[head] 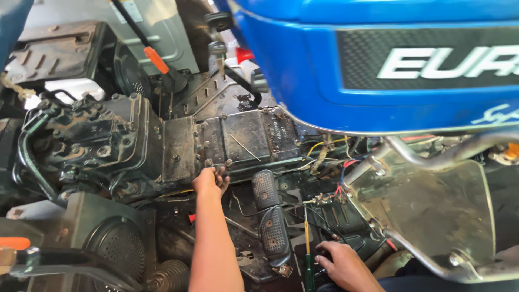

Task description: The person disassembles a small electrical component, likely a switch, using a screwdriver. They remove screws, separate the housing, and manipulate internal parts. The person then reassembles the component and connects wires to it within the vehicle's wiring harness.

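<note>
Your left hand [211, 181] has its fingers curled around a bolt [208, 162] at their tips on the cover plate [238, 138], while your right hand [340, 262] rests loosely bent, gripping nothing, a green screwdriver [308, 265] just beside its fingertips.

left hand [212, 180] fingertips hidden under housing [232, 140], screwdriver [308, 259] cut off below

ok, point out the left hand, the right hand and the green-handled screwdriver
left hand [211, 181], head view: on the back of the hand, at the gearbox cover's lower edge.
right hand [340, 264], head view: on the back of the hand, resting low on the footplate.
green-handled screwdriver [308, 270], head view: on its green handle.
</note>
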